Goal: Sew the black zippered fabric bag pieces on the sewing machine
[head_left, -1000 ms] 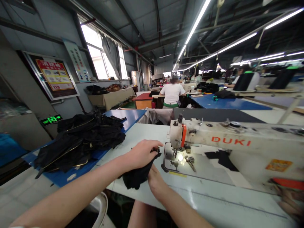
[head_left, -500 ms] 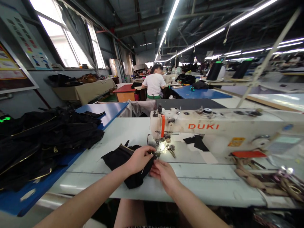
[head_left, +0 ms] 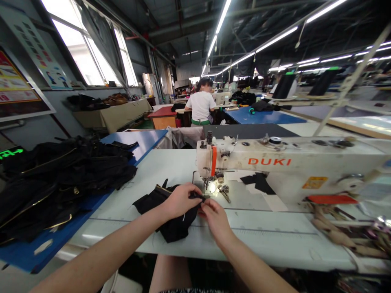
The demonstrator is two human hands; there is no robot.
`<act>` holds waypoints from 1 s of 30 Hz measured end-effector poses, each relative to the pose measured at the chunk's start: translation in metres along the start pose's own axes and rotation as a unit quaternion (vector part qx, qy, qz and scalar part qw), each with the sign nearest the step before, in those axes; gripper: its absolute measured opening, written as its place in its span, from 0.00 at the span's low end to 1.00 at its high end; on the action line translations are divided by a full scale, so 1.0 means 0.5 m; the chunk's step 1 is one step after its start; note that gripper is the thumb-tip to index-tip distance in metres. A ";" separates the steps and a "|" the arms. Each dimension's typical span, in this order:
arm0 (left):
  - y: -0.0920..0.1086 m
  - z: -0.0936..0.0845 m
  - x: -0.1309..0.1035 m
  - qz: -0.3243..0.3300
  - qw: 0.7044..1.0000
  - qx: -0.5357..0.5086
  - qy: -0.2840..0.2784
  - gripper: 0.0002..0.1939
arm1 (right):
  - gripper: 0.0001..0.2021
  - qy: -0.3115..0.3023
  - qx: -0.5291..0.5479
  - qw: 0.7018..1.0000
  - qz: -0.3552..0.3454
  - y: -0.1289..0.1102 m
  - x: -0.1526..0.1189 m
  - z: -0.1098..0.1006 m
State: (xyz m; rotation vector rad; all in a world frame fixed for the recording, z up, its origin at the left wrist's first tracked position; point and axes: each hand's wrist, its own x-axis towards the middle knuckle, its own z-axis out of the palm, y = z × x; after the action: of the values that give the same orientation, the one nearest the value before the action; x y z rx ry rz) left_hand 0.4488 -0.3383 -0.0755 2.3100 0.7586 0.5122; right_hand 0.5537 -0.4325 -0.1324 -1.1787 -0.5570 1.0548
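Note:
A piece of black fabric with a gold zipper along its upper left edge lies on the pale table in front of the sewing machine. My left hand is closed on the fabric's right part, its fingertips close to the lit needle area. Beside it, my right hand pinches the fabric's right edge between thumb and fingers. The two hands almost meet, left of the metal guide. What exactly lies between the fingertips is partly hidden.
A heap of black pieces with gold zippers covers a blue table at left. Black and white scraps lie under the machine arm. Another person sits ahead with their back to me. Thread cones stand at right.
My right hand's fingers have risen slightly and drawn into a pinch at the fabric's edge. My left hand stays on the fabric. The whole view has shifted a little.

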 end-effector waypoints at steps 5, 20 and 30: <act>-0.008 -0.026 0.014 0.003 0.996 -0.011 -0.092 0.10 | 0.13 -0.016 0.024 0.999 -0.014 -0.001 -0.001 0.001; -0.041 -0.023 0.009 0.030 0.985 -0.088 -0.145 0.17 | 0.10 -0.075 -0.055 0.994 -0.064 -0.005 0.007 -0.019; -0.062 -0.008 0.013 0.002 0.991 -0.051 -0.120 0.10 | 0.09 -0.072 -0.120 0.988 -0.066 0.003 0.025 -0.036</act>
State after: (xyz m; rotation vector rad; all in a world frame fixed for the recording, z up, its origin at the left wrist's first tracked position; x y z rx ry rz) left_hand 0.4397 -0.3127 -0.0927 2.2275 0.5972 0.2622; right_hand 0.5733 -0.4300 -0.1419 -1.2622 -0.8837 0.9835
